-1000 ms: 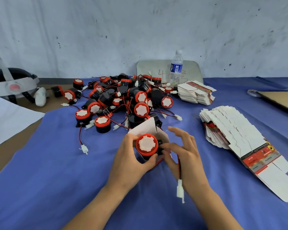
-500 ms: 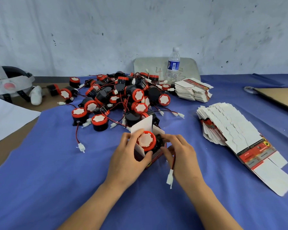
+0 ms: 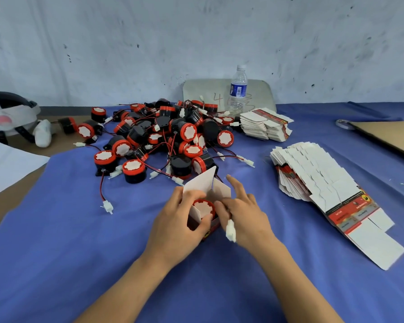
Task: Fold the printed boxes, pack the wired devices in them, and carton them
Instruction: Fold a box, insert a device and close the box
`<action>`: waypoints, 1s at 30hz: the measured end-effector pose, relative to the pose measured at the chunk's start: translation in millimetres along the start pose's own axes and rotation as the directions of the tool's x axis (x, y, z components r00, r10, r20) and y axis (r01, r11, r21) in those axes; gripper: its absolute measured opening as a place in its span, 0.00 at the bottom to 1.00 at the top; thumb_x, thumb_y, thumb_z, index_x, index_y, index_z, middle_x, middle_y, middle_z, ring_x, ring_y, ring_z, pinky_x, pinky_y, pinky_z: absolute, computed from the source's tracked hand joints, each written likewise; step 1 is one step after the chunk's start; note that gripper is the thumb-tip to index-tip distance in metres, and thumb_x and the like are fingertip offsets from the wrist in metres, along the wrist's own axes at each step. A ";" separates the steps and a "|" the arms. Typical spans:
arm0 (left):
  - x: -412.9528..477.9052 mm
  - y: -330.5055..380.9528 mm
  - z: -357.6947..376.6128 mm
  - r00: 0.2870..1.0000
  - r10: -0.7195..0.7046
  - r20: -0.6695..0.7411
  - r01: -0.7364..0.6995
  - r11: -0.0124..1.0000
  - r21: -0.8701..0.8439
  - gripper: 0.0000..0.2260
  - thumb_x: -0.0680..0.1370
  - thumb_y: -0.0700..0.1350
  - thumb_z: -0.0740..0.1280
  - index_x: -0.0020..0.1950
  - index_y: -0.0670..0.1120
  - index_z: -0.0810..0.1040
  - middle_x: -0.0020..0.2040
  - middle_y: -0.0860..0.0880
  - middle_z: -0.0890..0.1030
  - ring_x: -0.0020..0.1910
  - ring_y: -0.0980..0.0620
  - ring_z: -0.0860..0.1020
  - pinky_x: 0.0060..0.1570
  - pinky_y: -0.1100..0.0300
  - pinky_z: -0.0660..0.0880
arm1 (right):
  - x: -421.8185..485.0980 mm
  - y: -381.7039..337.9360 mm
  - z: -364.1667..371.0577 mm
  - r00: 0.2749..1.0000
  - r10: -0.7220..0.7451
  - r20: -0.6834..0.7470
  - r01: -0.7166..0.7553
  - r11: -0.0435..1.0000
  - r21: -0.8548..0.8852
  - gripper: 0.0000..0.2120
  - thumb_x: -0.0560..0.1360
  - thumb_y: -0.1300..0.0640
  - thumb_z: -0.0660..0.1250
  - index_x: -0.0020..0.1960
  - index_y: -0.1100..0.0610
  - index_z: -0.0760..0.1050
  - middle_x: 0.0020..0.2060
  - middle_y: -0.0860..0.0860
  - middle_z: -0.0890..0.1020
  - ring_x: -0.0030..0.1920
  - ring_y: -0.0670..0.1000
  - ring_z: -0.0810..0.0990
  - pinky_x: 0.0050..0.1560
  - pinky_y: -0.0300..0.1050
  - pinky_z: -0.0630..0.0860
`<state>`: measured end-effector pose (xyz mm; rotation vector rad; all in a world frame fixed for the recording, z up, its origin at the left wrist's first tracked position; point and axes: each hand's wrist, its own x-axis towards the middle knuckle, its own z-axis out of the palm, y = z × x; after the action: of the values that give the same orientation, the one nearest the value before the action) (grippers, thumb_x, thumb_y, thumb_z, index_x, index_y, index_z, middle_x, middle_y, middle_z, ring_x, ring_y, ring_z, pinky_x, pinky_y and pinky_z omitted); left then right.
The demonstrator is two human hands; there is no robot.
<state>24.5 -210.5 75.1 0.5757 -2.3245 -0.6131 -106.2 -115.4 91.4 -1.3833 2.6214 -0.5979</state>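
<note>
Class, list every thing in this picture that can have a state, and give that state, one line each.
Printed box, top flaps open.
Device, seated in the box, red face showing.
Wire plug, outside the box, dangling.
Left hand, grips the box.
Right hand, holds the device's wire.
Loose devices, heaped, unpacked, wires tangled.
Near box blanks, flat, fanned.
Far box blanks, flat, stacked.
Water bottle, upright, capped.

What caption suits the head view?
The left hand grips an open printed box as the right hand fits a red-capped wired device inside, white connector dangling outside.
</note>
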 end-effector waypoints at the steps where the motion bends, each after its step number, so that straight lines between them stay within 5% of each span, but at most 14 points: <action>1: 0.3 0.9 -0.6 1.000 0.012 0.000 -0.012 1.000 0.000 0.12 0.75 0.54 0.67 0.57 0.60 0.72 0.54 0.57 0.70 0.44 0.57 0.75 0.37 0.62 0.75 | 3.2 -0.4 -1.9 0.999 0.003 0.053 -0.004 1.000 0.022 0.15 0.81 0.46 0.53 0.43 0.47 0.75 0.76 0.37 0.48 0.65 0.52 0.63 0.39 0.44 0.66; 5: -0.7 1.6 -1.9 0.997 0.072 0.014 -0.071 0.996 -0.052 0.09 0.76 0.48 0.71 0.55 0.57 0.79 0.61 0.51 0.71 0.46 0.58 0.74 0.45 0.56 0.80 | 14.0 -1.3 -11.2 0.988 0.007 0.156 -0.016 0.998 0.057 0.15 0.80 0.46 0.50 0.49 0.48 0.75 0.76 0.35 0.47 0.69 0.51 0.59 0.47 0.49 0.69; 8: -1.0 6.6 -1.6 0.994 0.092 -0.052 -0.096 0.993 -0.074 0.13 0.76 0.44 0.72 0.60 0.48 0.80 0.76 0.50 0.61 0.63 0.58 0.71 0.57 0.56 0.76 | 13.7 1.0 -5.8 0.986 -0.046 0.160 0.032 0.995 0.090 0.16 0.81 0.50 0.52 0.50 0.52 0.78 0.78 0.41 0.47 0.71 0.54 0.58 0.61 0.53 0.67; 10: -0.3 12.1 -2.6 0.992 0.099 -0.075 -0.090 0.989 0.120 0.13 0.74 0.42 0.74 0.58 0.47 0.82 0.78 0.47 0.57 0.74 0.44 0.65 0.57 0.42 0.76 | 9.5 3.5 2.6 0.991 -0.127 0.051 0.119 0.985 0.127 0.15 0.82 0.53 0.55 0.53 0.52 0.80 0.78 0.46 0.49 0.74 0.54 0.56 0.67 0.46 0.61; 12: -1.7 16.4 -4.1 0.990 0.138 -0.035 -0.115 0.919 0.378 0.08 0.71 0.41 0.76 0.48 0.48 0.84 0.77 0.46 0.58 0.72 0.31 0.63 0.50 0.32 0.76 | 2.3 1.6 4.0 0.973 -0.187 -0.135 0.213 0.954 0.209 0.10 0.80 0.58 0.62 0.54 0.54 0.82 0.77 0.51 0.56 0.73 0.52 0.59 0.62 0.34 0.60; 14: -3.2 17.9 -3.2 0.994 0.108 -0.009 -0.096 0.911 0.401 0.06 0.74 0.44 0.74 0.50 0.48 0.84 0.76 0.50 0.62 0.72 0.30 0.63 0.53 0.27 0.72 | -4.4 -0.2 -1.9 0.908 -0.206 -0.365 0.305 0.922 0.239 0.05 0.75 0.62 0.70 0.49 0.57 0.84 0.67 0.54 0.69 0.63 0.52 0.70 0.53 0.30 0.65; 18: -5.5 17.1 5.3 0.994 -0.043 0.100 -0.002 0.914 0.407 0.12 0.82 0.48 0.62 0.65 0.50 0.75 0.78 0.58 0.58 0.72 0.41 0.66 0.62 0.40 0.70 | -21.2 -1.1 -17.9 0.757 -0.058 -0.651 0.386 0.843 0.375 0.07 0.70 0.64 0.75 0.39 0.54 0.81 0.39 0.47 0.76 0.36 0.41 0.76 0.37 0.26 0.68; 21: -5.1 14.9 7.5 0.984 -0.094 0.153 0.014 0.889 0.457 0.19 0.82 0.42 0.59 0.73 0.53 0.65 0.77 0.59 0.58 0.72 0.46 0.64 0.64 0.47 0.70 | -29.9 0.3 -24.2 0.828 0.118 -0.548 0.290 0.748 0.598 0.15 0.71 0.66 0.73 0.41 0.46 0.77 0.34 0.44 0.81 0.33 0.43 0.82 0.37 0.30 0.73; 23: -6.4 15.0 8.9 0.968 -0.149 0.202 0.031 0.869 0.495 0.23 0.80 0.37 0.58 0.72 0.55 0.59 0.74 0.60 0.57 0.72 0.46 0.61 0.55 0.53 0.71 | -29.3 0.0 -27.2 0.846 0.098 -0.524 0.282 0.752 0.596 0.13 0.72 0.68 0.72 0.42 0.49 0.79 0.36 0.47 0.84 0.37 0.44 0.83 0.41 0.34 0.76; 25: -6.9 19.6 11.0 0.951 -0.203 0.232 0.073 0.880 0.470 0.25 0.78 0.34 0.57 0.70 0.55 0.56 0.70 0.60 0.55 0.72 0.44 0.59 0.44 0.52 0.70 | -25.8 -5.5 -31.6 0.835 -0.027 -0.549 0.332 0.822 0.463 0.09 0.72 0.70 0.71 0.45 0.57 0.82 0.39 0.51 0.85 0.39 0.46 0.82 0.42 0.36 0.77; 27: -6.2 24.9 10.8 0.940 -0.223 0.260 0.080 0.881 0.467 0.25 0.78 0.33 0.56 0.71 0.54 0.55 0.69 0.59 0.54 0.74 0.42 0.57 0.43 0.49 0.73 | -17.5 -11.4 -35.9 0.823 -0.195 -0.534 0.402 0.864 0.304 0.08 0.73 0.71 0.69 0.48 0.63 0.82 0.41 0.54 0.85 0.39 0.49 0.82 0.43 0.38 0.77; 30: -4.6 26.9 7.3 0.936 -0.234 0.263 0.087 0.877 0.472 0.25 0.77 0.33 0.55 0.71 0.52 0.56 0.69 0.56 0.57 0.70 0.42 0.60 0.42 0.48 0.75 | 3.6 -21.2 -40.8 0.909 -0.304 -0.283 0.341 0.935 0.091 0.10 0.78 0.65 0.62 0.54 0.59 0.80 0.49 0.54 0.82 0.45 0.59 0.80 0.43 0.52 0.76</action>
<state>16.3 -184.6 83.0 0.9573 -2.7657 -0.2335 -103.6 -117.4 137.4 -1.8223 2.4885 -1.0557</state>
